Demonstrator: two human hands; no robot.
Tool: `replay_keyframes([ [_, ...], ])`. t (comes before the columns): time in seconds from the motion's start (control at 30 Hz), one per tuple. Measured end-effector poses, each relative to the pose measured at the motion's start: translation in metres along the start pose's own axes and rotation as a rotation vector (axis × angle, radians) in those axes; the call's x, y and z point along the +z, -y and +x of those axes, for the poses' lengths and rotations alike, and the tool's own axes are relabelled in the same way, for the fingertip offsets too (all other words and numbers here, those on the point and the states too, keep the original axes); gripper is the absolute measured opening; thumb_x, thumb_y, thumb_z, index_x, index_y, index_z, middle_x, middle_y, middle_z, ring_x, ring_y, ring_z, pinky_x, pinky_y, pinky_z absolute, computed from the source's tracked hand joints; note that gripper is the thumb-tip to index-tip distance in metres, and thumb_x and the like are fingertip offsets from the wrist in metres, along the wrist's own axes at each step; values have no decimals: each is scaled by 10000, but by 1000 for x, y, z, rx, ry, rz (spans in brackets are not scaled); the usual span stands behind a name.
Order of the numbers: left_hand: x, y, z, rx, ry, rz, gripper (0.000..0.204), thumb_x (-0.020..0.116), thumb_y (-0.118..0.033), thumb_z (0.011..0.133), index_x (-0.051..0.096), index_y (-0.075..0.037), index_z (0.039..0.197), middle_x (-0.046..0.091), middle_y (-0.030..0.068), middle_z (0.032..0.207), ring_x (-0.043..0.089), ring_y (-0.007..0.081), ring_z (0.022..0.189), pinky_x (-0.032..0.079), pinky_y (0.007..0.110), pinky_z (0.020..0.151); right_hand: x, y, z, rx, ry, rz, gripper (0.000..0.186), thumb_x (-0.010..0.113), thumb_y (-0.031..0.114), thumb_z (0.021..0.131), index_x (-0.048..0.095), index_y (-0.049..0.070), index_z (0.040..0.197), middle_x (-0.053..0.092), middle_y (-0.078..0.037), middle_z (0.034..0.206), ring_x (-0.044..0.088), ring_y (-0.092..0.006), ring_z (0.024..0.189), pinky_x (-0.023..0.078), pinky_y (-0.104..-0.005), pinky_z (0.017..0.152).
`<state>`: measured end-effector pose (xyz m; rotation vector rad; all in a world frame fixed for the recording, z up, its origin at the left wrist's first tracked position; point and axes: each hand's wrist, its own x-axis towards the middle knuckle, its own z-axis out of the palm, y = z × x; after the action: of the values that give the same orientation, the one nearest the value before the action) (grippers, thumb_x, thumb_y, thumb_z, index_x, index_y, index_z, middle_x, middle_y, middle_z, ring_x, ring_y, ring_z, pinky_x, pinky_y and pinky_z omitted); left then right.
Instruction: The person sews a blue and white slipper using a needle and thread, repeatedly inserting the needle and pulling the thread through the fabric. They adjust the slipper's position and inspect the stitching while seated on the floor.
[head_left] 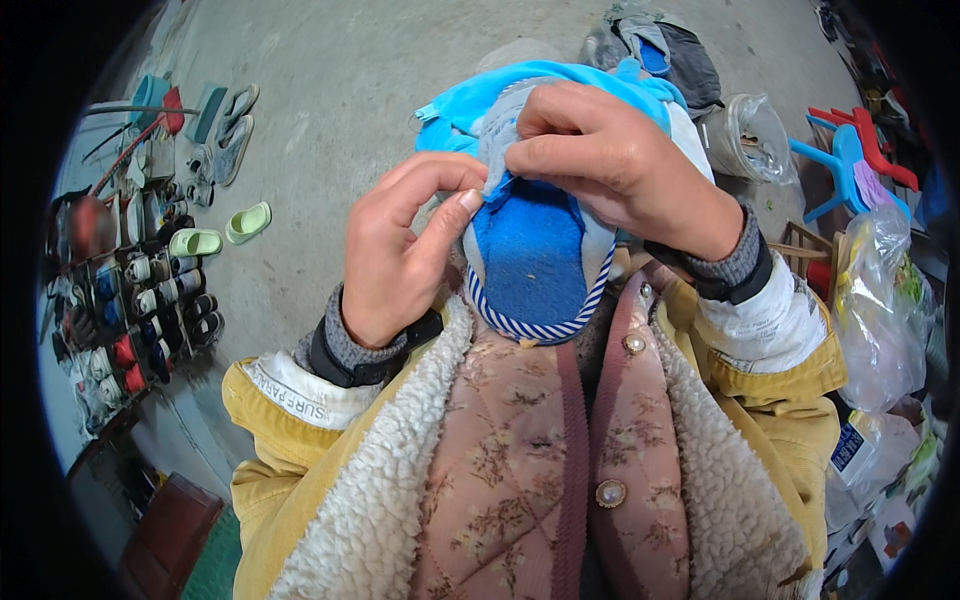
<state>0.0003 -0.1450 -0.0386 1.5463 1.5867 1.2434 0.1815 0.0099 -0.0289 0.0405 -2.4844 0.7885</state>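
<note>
A slipper with a blue insole (pixel 530 260), grey upper and blue-and-white striped rim lies lengthwise in front of me, over bright cyan cloth (pixel 455 118). My left hand (pixel 405 245) pinches the slipper's upper at its left edge, thumb against the grey fabric and a bit of blue material. My right hand (pixel 620 175) grips the upper from the right, fingers curled over it and covering part of it. What lies between my fingertips is partly hidden. Beneath the hands are my yellow fleece-lined coat and pink floral quilted garment.
Shoe racks (pixel 140 330) stand at left, near pale green slippers (pixel 250 222) on the grey floor (pixel 320 120). At right are a plastic-lined bucket (pixel 740 135), blue and red small chairs (pixel 840 160) and plastic bags (pixel 875 310). A dark bundle (pixel 690 80) with another blue slipper lies behind.
</note>
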Motion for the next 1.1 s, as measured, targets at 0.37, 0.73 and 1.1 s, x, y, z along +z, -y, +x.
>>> replay_keyframes([
  [0.37,0,11,5,-188,126,-295,109,653,-61,938,668,42,969,682,73,1022,618,156,958,482,294,889,-1,-16,6,-1,122,290,165,711,-24,819,668,-4,976,614,-97,929,592,-279,864,476,-354,771],
  [0.73,0,22,5,-390,155,-559,141,671,-112,969,683,16,1027,676,29,1102,596,100,985,481,258,885,18,9,-6,345,-101,207,157,752,-3,804,680,18,943,651,-64,820,612,-215,735,484,-321,712],
  [1.1,12,15,6,-424,144,-512,123,675,-105,965,689,0,1027,680,8,1025,598,62,865,482,214,781,27,31,-14,86,-148,-398,176,662,121,816,656,75,985,592,-37,749,622,-231,690,460,-363,621],
])
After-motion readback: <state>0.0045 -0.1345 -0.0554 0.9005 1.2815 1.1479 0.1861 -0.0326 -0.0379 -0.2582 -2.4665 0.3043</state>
